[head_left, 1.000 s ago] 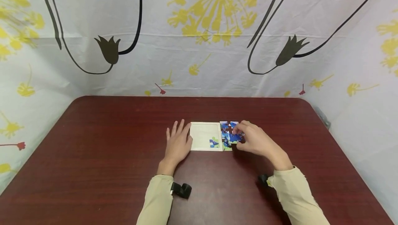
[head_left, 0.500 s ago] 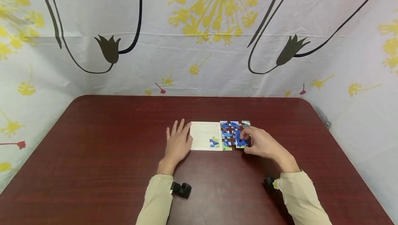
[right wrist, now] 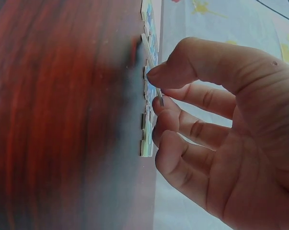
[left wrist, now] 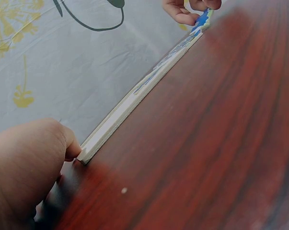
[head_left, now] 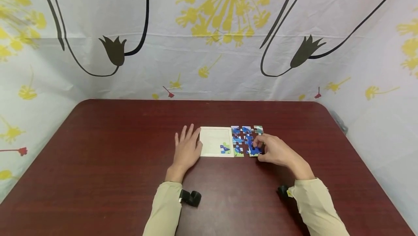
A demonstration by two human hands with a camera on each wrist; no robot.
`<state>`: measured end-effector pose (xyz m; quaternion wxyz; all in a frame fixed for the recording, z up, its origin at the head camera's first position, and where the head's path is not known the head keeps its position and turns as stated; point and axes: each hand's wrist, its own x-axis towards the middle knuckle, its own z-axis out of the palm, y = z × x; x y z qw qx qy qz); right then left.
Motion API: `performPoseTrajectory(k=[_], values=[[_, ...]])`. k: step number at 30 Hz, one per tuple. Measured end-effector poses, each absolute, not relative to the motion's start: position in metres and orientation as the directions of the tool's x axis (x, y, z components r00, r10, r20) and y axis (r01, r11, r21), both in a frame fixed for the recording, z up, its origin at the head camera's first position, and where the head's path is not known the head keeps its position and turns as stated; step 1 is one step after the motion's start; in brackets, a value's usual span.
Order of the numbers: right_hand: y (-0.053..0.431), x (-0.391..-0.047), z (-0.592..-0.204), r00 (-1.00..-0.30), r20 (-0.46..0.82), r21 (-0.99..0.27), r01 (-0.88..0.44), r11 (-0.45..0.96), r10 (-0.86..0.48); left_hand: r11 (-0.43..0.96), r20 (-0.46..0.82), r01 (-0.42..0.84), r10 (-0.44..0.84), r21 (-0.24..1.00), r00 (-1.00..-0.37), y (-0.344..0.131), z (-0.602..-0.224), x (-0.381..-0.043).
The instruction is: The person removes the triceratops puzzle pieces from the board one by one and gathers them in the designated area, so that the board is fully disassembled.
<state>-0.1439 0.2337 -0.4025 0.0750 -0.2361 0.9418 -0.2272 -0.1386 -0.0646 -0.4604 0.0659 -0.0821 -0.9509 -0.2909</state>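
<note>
A shallow light puzzle tray lies on the table, with one blue-and-green puzzle piece in its near right corner. My left hand lies with fingers extended along the tray's left edge; the left wrist view shows the thumb touching the tray's corner. With thumb and fingers, my right hand pinches a blue jigsaw puzzle piece over the loose pieces to the right of the tray. In the right wrist view this piece is tilted, and the fingers cover part of it.
Several loose puzzle pieces lie in rows along the tray's right side; some are partly hidden by the right hand. The dark red wooden table extends around them. A patterned white cloth hangs behind the table's far edge.
My right hand has moved right and slightly nearer with the puzzle piece, uncovering loose pieces beneath. During the last half second it has shifted only slightly. The left hand stays at the tray.
</note>
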Motion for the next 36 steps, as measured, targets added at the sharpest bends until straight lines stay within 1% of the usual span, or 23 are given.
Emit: performPoseTrajectory(k=[12, 19, 27, 36], values=[[0.234, -0.145, -0.402, -0.889, -0.062, -0.476, -0.373, 0.796, -0.454, 0.82, 0.164, 0.185, 0.112, 0.542, -0.98, -0.066, -0.46, -0.137], [0.232, -0.143, -0.405, -0.878, -0.055, -0.492, -0.39, 0.778, -0.475, 0.821, 0.159, 0.181, 0.111, 0.542, -0.981, -0.066, -0.461, -0.137], [0.233, -0.144, -0.41, -0.871, -0.044, -0.478, -0.412, 0.776, -0.489, 0.823, 0.159, 0.179, 0.11, 0.539, -0.981, -0.066, -0.463, -0.137], [0.234, -0.144, -0.411, -0.872, -0.041, -0.49, -0.407, 0.771, -0.487, 0.818, 0.166, 0.189, 0.117, 0.543, -0.979, -0.065, -0.46, -0.139]])
